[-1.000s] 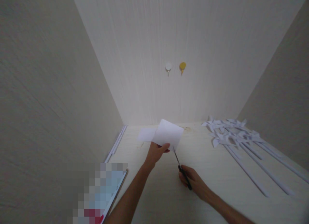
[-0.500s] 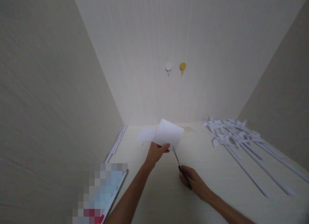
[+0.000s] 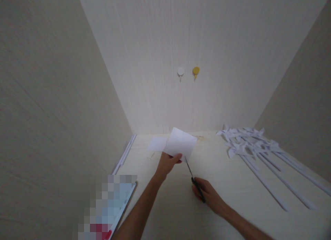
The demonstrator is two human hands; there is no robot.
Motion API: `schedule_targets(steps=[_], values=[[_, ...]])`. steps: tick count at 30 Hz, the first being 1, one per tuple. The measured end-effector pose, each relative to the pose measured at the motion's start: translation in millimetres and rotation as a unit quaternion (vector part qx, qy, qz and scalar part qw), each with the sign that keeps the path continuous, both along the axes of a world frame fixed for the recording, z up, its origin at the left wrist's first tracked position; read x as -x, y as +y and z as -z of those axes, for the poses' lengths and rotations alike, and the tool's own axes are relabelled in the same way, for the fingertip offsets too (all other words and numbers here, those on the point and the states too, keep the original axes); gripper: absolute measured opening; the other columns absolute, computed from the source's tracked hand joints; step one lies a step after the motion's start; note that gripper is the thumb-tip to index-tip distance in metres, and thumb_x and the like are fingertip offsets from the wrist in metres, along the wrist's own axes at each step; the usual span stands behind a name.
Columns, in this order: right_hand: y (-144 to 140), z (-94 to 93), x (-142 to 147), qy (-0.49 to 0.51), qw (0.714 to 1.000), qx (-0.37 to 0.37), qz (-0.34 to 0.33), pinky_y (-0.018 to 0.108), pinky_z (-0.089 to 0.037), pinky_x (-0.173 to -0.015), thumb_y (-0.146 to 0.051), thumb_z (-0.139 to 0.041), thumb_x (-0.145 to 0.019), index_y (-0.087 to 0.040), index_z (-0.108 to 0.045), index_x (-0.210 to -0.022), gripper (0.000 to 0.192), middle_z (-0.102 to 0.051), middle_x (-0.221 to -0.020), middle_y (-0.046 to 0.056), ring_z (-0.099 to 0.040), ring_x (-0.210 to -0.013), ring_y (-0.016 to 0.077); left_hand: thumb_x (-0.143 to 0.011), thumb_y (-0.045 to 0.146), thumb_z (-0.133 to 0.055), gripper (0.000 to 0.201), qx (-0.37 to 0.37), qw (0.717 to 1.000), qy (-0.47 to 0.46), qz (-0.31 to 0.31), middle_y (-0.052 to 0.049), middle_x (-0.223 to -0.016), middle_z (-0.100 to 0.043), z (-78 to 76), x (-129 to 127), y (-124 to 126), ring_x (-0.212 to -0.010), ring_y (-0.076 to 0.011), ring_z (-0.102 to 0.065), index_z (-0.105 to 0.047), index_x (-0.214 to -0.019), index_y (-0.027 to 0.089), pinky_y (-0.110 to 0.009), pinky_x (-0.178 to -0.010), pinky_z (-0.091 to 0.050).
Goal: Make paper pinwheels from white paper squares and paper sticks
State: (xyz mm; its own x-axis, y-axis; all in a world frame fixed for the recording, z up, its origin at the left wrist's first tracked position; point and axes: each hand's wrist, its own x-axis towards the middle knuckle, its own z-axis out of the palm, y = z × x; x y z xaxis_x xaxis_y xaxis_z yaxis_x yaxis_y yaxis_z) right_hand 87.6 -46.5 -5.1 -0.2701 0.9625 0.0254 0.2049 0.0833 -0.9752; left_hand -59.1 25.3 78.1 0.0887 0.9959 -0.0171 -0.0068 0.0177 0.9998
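Note:
A square sheet of white paper (image 3: 180, 142) is pinched at its lower edge by my left hand (image 3: 167, 163), thumb on top. My right hand (image 3: 204, 191) is closed around the black handles of a pair of scissors (image 3: 189, 168). The scissors' tip meets the paper's lower corner, just right of my left thumb; whether the blades are parted I cannot tell. Behind the held sheet, another piece of white paper (image 3: 156, 143) lies flat on the pale table (image 3: 176, 205).
Several white paper pinwheels (image 3: 243, 143) on rolled paper sticks (image 3: 266, 185) lie at the right. More paper rolls (image 3: 125, 154) rest along the left wall. A blurred-out flat object (image 3: 116, 205) is at lower left. A white hook (image 3: 180, 72) and a yellow hook (image 3: 196, 71) are on the back wall.

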Motion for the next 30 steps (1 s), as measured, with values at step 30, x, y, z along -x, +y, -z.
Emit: schedule_targets(steps=[30], values=[[2.9,4.0,0.3,-0.032,0.999,0.01,0.011,0.021,-0.024,-0.041,-0.039,-0.042,-0.076,-0.019,-0.034,-0.057,0.029,-0.032,-0.05,-0.005,-0.03,-0.044,0.0069,-0.059,0.017,-0.062,0.026,-0.007,1.0,0.008,0.005,-0.005,-0.076,-0.065,0.6,-0.3,0.7,-0.061,-0.013,-0.06,-0.058,-0.084,0.01,-0.022,-0.052,-0.053]])
